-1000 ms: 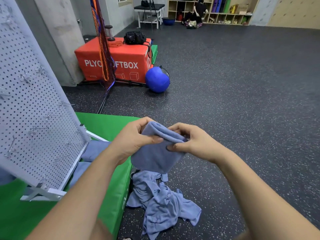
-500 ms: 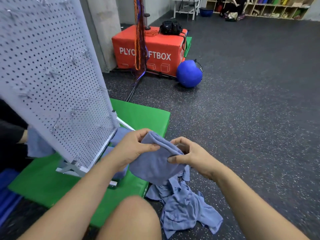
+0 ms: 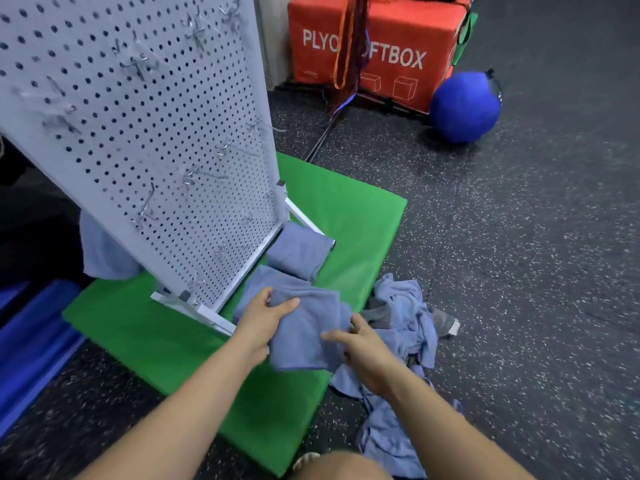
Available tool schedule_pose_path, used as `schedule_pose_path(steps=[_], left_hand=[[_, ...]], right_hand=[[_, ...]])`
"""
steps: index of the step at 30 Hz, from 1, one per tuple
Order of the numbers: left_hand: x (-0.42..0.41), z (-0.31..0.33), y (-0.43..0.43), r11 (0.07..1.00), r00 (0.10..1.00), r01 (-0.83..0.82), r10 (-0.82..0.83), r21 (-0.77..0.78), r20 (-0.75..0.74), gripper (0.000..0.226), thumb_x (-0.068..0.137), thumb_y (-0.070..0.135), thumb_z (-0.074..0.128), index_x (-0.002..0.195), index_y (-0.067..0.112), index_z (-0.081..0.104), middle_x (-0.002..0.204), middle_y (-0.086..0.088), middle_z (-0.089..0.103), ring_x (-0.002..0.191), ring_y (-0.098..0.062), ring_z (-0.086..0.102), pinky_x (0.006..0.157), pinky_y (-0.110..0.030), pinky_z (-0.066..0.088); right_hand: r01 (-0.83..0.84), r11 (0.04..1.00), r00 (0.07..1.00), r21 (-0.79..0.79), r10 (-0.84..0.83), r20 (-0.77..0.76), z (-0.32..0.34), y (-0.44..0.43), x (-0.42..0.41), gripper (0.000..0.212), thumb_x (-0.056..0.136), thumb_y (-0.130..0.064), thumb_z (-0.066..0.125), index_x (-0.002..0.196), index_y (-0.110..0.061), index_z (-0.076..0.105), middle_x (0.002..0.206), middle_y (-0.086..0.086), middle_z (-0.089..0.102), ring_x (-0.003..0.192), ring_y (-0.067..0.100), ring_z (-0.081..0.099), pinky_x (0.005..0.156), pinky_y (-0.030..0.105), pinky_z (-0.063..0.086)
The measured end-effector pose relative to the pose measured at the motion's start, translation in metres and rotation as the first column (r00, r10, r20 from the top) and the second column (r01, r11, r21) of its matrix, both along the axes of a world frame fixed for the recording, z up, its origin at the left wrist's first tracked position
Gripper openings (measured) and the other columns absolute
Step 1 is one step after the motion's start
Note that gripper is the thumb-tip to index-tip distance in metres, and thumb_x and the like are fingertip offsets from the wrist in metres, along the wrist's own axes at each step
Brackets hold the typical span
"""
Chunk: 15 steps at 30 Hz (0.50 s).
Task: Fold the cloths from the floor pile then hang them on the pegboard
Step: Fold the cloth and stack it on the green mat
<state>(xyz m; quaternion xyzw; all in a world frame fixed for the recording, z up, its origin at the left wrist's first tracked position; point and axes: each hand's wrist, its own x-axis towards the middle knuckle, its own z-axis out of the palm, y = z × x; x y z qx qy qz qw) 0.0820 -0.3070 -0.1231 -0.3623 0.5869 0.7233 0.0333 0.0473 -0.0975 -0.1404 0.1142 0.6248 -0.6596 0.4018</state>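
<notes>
The cloth (image 3: pixel 304 337) is folded into a rough square and held flat between both hands, low over the near edge of the green mat (image 3: pixel 346 209), just in front of the pegboard (image 3: pixel 138 116). From the head camera, the only view there is, it looks held this way to keep the fold from springing open, with one grip at each side so the layers stay stacked. The left hand (image 3: pixel 261 318) pinches the upper left corner, thumb laid across the top and fingers tucked underneath. The right hand (image 3: pixel 363 348) grips the right edge, thumb on top; its fingers curl under the cloth and are mostly hidden. Neither hand is spread wide; both are closed narrowly on the fabric. Just beyond the cloth, two more folded ones (image 3: pixel 298 251) lie on the mat against the pegboard's foot, probably parked there within reach of the hooks (image 3: pixel 194 176). Those hooks look bare on this face, though the blur makes that hard to confirm, and a bit of blue fabric (image 3: pixel 104 251) shows behind the board's left edge. The pile (image 3: pixel 405 306) sits crumpled on the floor (image 3: pixel 519 271), touching the mat's right side, close to the right arm for easy picking. I judge the folding of this cloth done or nearly so, with hanging yet to come. Further off stand a red box (image 3: pixel 381 46) and a blue ball (image 3: pixel 464 107).
</notes>
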Motion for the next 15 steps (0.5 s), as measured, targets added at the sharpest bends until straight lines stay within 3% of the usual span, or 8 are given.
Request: schedule_pose_path(steps=[3, 5, 6, 8, 10, 12, 13, 15], left_hand=[[-0.020, -0.020, -0.013, 0.999, 0.997, -0.044, 0.042, 0.027, 0.060, 0.030, 0.094, 0.013, 0.079, 0.119, 0.007, 0.064, 0.114, -0.020, 0.077, 0.099, -0.031, 0.074, 0.089, -0.048, 0.060], [-0.039, -0.029, -0.020, 0.999, 0.994, -0.050, 0.050, 0.002, 0.094, 0.013, 0.094, 0.013, 0.075, 0.101, 0.015, 0.064, 0.102, -0.015, 0.075, 0.093, -0.027, 0.069, 0.076, -0.040, 0.056], [-0.049, -0.035, -0.026, 0.999, 0.993, -0.038, 0.040, -0.016, 0.115, 0.013, 0.092, 0.016, 0.074, 0.092, 0.019, 0.062, 0.094, -0.012, 0.072, 0.088, -0.025, 0.065, 0.067, -0.034, 0.051], [-0.072, -0.054, -0.042, 0.995, 0.991, -0.019, 0.032, -0.098, 0.132, 0.019, 0.077, 0.030, 0.077, 0.085, 0.021, 0.062, 0.087, -0.009, 0.070, 0.082, -0.025, 0.064, 0.062, -0.036, 0.049], [-0.096, -0.074, -0.058, 0.983, 0.993, 0.005, 0.016, -0.183, 0.114, 0.036, 0.066, 0.037, 0.078, 0.096, 0.020, 0.069, 0.091, -0.009, 0.074, 0.085, -0.028, 0.068, 0.072, -0.045, 0.056], [-0.115, -0.074, -0.065, 0.977, 0.998, 0.010, 0.004, -0.212, 0.066, 0.039, 0.072, 0.032, 0.077, 0.107, 0.019, 0.066, 0.098, -0.009, 0.072, 0.088, -0.025, 0.064, 0.078, -0.043, 0.052], [-0.120, -0.056, -0.062, 0.974, 0.999, 0.002, 0.009, -0.227, 0.050, 0.038, 0.076, 0.028, 0.077, 0.111, 0.020, 0.064, 0.102, -0.008, 0.070, 0.090, -0.024, 0.062, 0.080, -0.042, 0.051], [-0.132, -0.051, -0.064, 0.976, 1.000, -0.009, 0.012, -0.219, 0.010, 0.038, 0.085, 0.017, 0.077, 0.118, 0.020, 0.060, 0.103, -0.007, 0.067, 0.087, -0.023, 0.060, 0.077, -0.041, 0.054]], right_hand=[[-0.028, 0.988, 0.994, 0.149, 0.044, -0.104, -0.018, -0.015, -0.025, 0.057, 0.067, -0.032, 0.084, 0.120, -0.023, 0.064, 0.120, 0.010, 0.076, 0.105, 0.033, 0.076, 0.092, 0.053, 0.063], [0.000, 0.951, 0.971, 0.310, 0.073, -0.226, -0.018, -0.028, -0.051, 0.054, 0.065, -0.042, 0.079, 0.114, -0.023, 0.065, 0.112, 0.007, 0.076, 0.099, 0.030, 0.075, 0.091, 0.054, 0.062], [0.018, 0.928, 0.959, 0.373, 0.090, -0.268, -0.017, -0.034, -0.067, 0.051, 0.069, -0.042, 0.079, 0.115, -0.025, 0.064, 0.110, 0.007, 0.076, 0.098, 0.029, 0.074, 0.091, 0.052, 0.061], [0.010, 0.890, 0.935, 0.457, 0.153, -0.319, -0.014, -0.046, -0.101, 0.053, 0.079, -0.036, 0.085, 0.124, -0.023, 0.062, 0.112, 0.007, 0.074, 0.099, 0.028, 0.073, 0.089, 0.046, 0.061], [-0.070, 0.870, 0.911, 0.487, 0.255, -0.325, -0.010, -0.058, -0.135, 0.068, 0.078, -0.030, 0.091, 0.136, -0.022, 0.057, 0.114, 0.009, 0.072, 0.096, 0.026, 0.072, 0.077, 0.034, 0.061], [-0.159, 0.849, 0.880, 0.504, 0.353, -0.317, -0.011, -0.071, -0.164, 0.083, 0.075, -0.017, 0.093, 0.146, -0.021, 0.050, 0.116, 0.014, 0.071, 0.086, 0.023, 0.069, 0.058, 0.022, 0.054], [-0.163, 0.836, 0.863, 0.524, 0.378, -0.335, -0.010, -0.076, -0.176, 0.088, 0.074, -0.011, 0.093, 0.149, -0.019, 0.048, 0.115, 0.015, 0.071, 0.085, 0.024, 0.068, 0.057, 0.022, 0.053], [-0.091, 0.808, 0.830, 0.582, 0.384, -0.404, -0.008, -0.085, -0.197, 0.092, 0.071, -0.007, 0.091, 0.152, -0.014, 0.047, 0.112, 0.014, 0.070, 0.092, 0.029, 0.069, 0.072, 0.031, 0.059]])
